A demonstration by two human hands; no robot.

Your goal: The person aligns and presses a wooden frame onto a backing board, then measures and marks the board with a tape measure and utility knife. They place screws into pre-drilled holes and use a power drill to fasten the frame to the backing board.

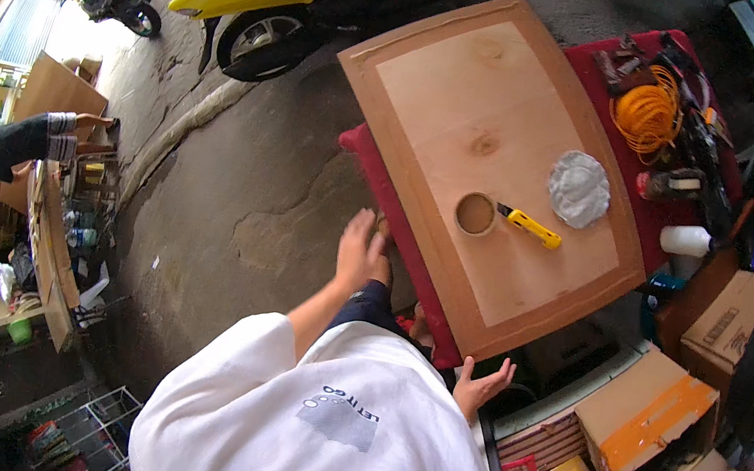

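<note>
My left hand (357, 250) hangs to the left of the table's edge, fingers stretched out and holding nothing. By the near corner of a wooden panel (436, 98), my right hand (483, 386) is open with its fingers spread, also free of any object. The panel has a pale middle and a brown border, and lies on a red-covered table (372, 152). On the panel stands a round tub (475, 215) of brown paste or liquid. Beside it lies a yellow-and-black utility knife (529, 226), with a crumpled white cloth (580, 190) just beyond.
An orange coil of cord (646, 115) and tools lie along the table's right side. Open cardboard boxes (648, 413) crowd the lower right. A yellow-and-black motorcycle (278, 16) is parked beyond the table. Far left, a person (25, 142) bends near wooden boards.
</note>
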